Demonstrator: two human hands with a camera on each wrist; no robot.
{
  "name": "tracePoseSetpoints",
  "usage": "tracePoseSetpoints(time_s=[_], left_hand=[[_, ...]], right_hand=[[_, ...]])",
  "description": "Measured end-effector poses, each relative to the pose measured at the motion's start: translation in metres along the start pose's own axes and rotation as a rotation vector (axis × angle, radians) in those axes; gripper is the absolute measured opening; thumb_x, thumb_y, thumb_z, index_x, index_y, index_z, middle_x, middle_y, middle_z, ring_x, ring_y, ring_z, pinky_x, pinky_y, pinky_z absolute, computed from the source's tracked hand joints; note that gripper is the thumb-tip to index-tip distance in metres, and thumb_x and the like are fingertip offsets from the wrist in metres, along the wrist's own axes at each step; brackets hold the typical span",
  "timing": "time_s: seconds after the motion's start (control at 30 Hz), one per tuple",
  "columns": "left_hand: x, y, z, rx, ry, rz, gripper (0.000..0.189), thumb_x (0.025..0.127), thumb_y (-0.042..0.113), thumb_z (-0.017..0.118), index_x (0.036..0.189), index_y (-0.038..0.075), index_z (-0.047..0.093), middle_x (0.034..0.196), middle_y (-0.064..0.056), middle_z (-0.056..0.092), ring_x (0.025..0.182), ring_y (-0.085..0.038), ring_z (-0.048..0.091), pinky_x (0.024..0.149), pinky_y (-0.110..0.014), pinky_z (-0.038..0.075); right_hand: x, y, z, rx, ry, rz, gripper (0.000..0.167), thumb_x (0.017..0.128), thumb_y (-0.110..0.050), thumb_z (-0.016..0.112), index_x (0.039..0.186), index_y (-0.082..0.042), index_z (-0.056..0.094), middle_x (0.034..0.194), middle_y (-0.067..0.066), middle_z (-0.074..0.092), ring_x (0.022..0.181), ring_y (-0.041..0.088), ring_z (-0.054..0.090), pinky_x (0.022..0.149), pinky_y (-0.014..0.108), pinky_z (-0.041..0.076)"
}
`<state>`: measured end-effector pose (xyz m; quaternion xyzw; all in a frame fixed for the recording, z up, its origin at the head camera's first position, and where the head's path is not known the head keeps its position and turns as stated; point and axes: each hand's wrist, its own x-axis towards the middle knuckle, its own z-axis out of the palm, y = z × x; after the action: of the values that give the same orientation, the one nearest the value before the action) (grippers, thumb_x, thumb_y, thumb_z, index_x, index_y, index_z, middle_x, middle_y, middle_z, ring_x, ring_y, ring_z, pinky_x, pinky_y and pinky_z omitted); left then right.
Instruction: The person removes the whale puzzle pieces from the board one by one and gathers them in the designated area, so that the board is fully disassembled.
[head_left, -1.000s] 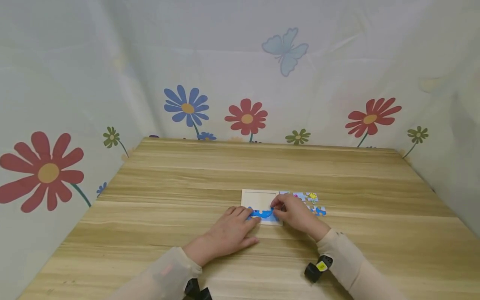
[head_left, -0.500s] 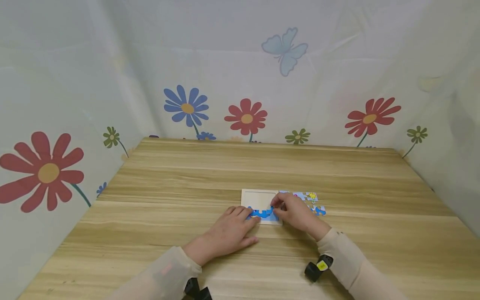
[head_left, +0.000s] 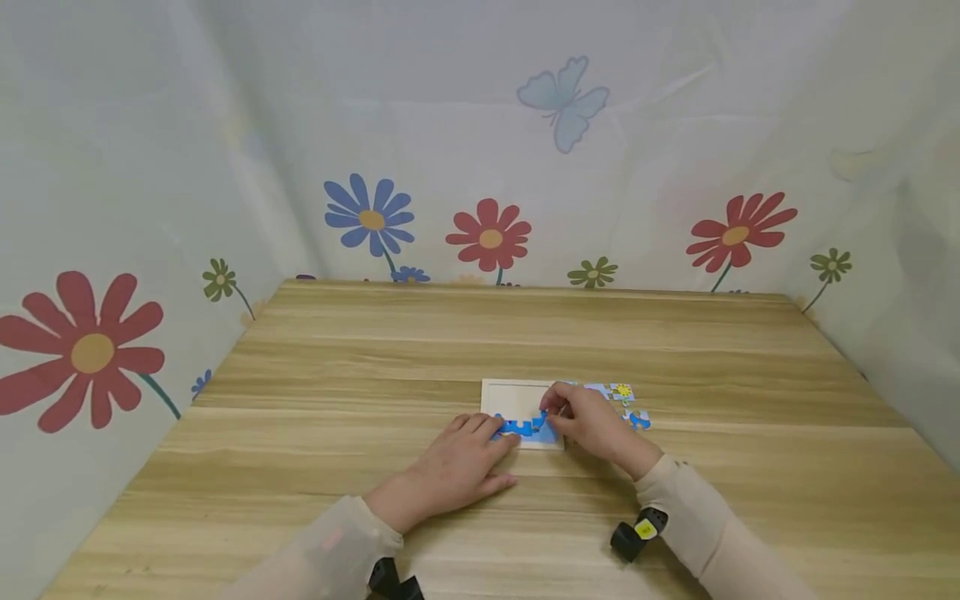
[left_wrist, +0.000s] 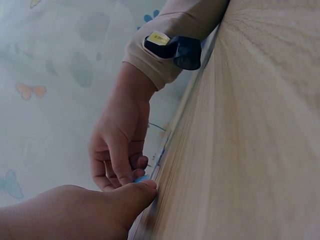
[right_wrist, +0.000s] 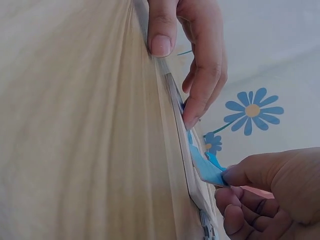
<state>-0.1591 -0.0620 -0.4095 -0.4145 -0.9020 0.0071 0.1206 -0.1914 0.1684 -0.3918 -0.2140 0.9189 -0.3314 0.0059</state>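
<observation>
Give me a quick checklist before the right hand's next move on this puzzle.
1. Left hand bracing: ok, fingertips on the puzzle's left side.
2. Right hand holding the blue piece: ok, pinched.
3. Blue piece lying flat: not ok, its pinched end is raised.
4. Tray resting on the table: ok.
5. Other pieces beside the tray: ok, on the right.
6. Blue piece fitting its neighbours: cannot tell.

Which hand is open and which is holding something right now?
Left hand: open, fingers resting on blue puzzle pieces.
Right hand: closed, pinching a light-blue puzzle piece.
</observation>
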Motion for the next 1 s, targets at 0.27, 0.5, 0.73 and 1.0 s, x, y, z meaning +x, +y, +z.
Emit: tracePoseSetpoints(time_s=[0.27, 0.5, 0.73, 1.0], left_hand=[[-0.001, 0.000, 0.004, 0.002, 0.007, 0.001, 0.051, 0.093, 0.055, 0.052, 0.130, 0.021, 0.057, 0.130, -0.007, 0.057, 0.122, -0.023, 0.052, 0.101, -0.042, 0.044], [0.000, -0.001, 0.003, -0.005, 0.020, 0.013, 0.050, 0.093, 0.055, 0.052, 0.129, 0.020, 0.058, 0.130, -0.007, 0.057, 0.123, -0.023, 0.051, 0.101, -0.041, 0.044], [0.000, 0.000, 0.001, -0.011, 0.010, 0.005, 0.050, 0.093, 0.055, 0.051, 0.129, 0.021, 0.057, 0.130, -0.007, 0.057, 0.123, -0.023, 0.051, 0.102, -0.041, 0.043], [0.000, 0.000, 0.002, -0.017, 0.000, -0.001, 0.050, 0.093, 0.055, 0.051, 0.129, 0.021, 0.057, 0.130, -0.007, 0.057, 0.123, -0.023, 0.051, 0.102, -0.041, 0.043]], right_hand=[[0.000, -0.003, -0.005, 0.015, -0.001, 0.003, 0.007, 0.087, -0.004, 0.063, 0.093, -0.008, 0.063, 0.079, 0.001, 0.060, 0.066, 0.007, 0.050, 0.059, 0.019, 0.042], [0.000, -0.003, -0.011, 0.064, -0.001, 0.008, 0.006, 0.088, -0.003, 0.062, 0.093, -0.007, 0.063, 0.080, 0.002, 0.061, 0.066, 0.008, 0.050, 0.058, 0.019, 0.044], [-0.001, -0.005, -0.023, 0.069, -0.001, -0.008, 0.006, 0.089, -0.003, 0.061, 0.094, -0.006, 0.063, 0.082, 0.005, 0.061, 0.065, 0.010, 0.049, 0.056, 0.020, 0.043], [-0.004, -0.006, -0.034, 0.071, 0.000, 0.000, 0.006, 0.089, -0.003, 0.061, 0.095, -0.005, 0.063, 0.085, 0.007, 0.063, 0.067, 0.010, 0.050, 0.059, 0.020, 0.043]])
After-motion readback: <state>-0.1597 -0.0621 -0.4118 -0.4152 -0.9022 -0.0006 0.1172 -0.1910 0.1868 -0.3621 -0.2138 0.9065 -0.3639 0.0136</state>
